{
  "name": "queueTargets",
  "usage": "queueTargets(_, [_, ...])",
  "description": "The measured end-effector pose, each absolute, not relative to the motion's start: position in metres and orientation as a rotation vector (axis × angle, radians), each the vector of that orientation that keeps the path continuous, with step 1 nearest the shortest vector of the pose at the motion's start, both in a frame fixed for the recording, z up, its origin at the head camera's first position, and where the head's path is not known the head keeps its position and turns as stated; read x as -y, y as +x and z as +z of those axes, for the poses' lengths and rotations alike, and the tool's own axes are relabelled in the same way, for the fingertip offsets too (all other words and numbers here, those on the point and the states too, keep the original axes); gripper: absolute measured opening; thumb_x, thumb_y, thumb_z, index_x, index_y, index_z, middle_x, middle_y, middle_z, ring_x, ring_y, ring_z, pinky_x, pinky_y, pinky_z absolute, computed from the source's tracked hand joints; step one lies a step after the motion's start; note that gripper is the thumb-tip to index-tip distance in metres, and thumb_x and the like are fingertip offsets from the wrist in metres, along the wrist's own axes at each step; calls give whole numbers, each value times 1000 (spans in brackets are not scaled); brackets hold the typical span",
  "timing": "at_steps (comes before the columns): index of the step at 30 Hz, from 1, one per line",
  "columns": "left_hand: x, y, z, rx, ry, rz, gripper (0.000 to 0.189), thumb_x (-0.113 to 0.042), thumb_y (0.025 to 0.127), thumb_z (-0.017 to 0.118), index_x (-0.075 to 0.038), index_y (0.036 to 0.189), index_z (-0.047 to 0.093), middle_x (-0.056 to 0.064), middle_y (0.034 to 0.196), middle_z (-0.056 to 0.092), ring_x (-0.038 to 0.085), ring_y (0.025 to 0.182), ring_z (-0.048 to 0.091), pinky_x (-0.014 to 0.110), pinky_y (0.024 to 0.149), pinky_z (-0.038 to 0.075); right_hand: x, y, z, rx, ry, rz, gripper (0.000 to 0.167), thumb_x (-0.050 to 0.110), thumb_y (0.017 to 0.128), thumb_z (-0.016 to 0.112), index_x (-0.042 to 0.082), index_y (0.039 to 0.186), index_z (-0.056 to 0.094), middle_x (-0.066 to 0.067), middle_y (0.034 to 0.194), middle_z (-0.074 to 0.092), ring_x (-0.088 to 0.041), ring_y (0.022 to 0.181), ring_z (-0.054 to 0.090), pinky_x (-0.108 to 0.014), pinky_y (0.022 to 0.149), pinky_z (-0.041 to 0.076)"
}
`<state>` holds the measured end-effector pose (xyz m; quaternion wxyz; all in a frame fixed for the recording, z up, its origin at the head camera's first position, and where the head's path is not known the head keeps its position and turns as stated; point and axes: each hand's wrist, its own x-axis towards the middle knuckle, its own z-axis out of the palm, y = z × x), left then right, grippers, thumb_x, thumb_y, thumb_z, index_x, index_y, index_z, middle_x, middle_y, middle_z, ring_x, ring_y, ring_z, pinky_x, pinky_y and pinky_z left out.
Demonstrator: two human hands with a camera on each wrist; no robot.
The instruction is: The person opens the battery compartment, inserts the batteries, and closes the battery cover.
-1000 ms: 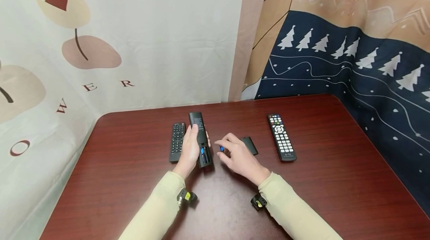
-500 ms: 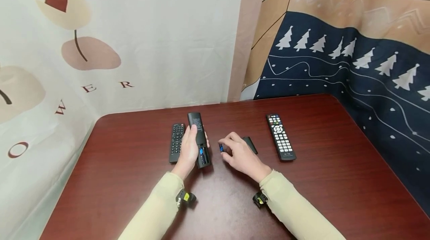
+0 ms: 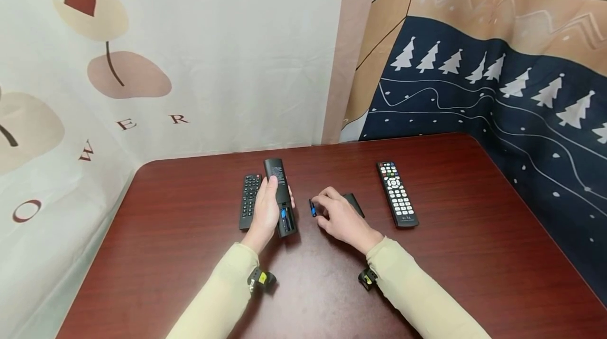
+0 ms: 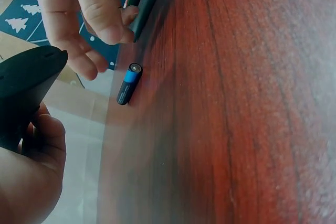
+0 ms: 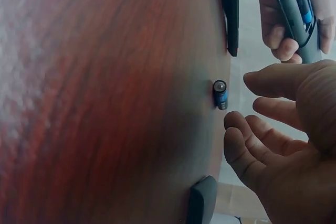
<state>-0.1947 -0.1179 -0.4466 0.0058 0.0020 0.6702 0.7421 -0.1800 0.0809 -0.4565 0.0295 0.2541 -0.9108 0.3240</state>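
Observation:
My left hand (image 3: pixel 263 212) grips a black remote control (image 3: pixel 283 195), its back turned up and the battery bay uncovered. Inside that bay sits a blue-and-black battery (image 3: pixel 284 216); the right wrist view shows it too. A second battery (image 3: pixel 312 208) lies loose on the table, between the held remote and my right hand (image 3: pixel 340 219). In the right wrist view the fingers of this hand are parted and stay off the loose battery (image 5: pixel 220 96). Partly hidden behind the right hand is a small flat black piece (image 3: pixel 353 204), which looks like a battery cover.
Just left of the held remote lies another black remote (image 3: pixel 248 203), partly covered by the left hand. A remote with white buttons (image 3: pixel 397 194) lies further right. Printed curtains (image 3: pixel 237 65) rise behind the brown table (image 3: pixel 189 275).
The right hand has let go of the loose battery and drawn slightly to the right of it. The left hand keeps its grip on the remote, nearly still.

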Motion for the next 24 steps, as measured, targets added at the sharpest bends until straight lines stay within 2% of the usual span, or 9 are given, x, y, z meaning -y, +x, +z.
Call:
queueTargets(10, [119,-195,-447,-2116,21,2309,47,-36,115,24,2,137,41,9,91,55,14,71,61,26,69,55,-77,-187,-460,2885,786,914,37,1,91,74,2,127,68,-8,123,57,-13,85,60,-30,75,54])
queueTargets(19, [119,-194,-448,-2119,26,2311,48,-36,115,24,1,138,41,8,92,55,15,71,61,27,69,55,-71,-194,-461,2932,809,844,42,4,93,73,1,134,65,-12,128,56,-26,104,65,-40,88,58])
queueTargets(24, [119,-195,-449,-2117,36,2307,47,-36,115,24,1,138,41,9,93,55,15,72,61,27,69,56,-69,-196,-461,2963,829,818,43,4,93,73,2,135,64,-13,131,55,-27,108,64,-42,91,57])
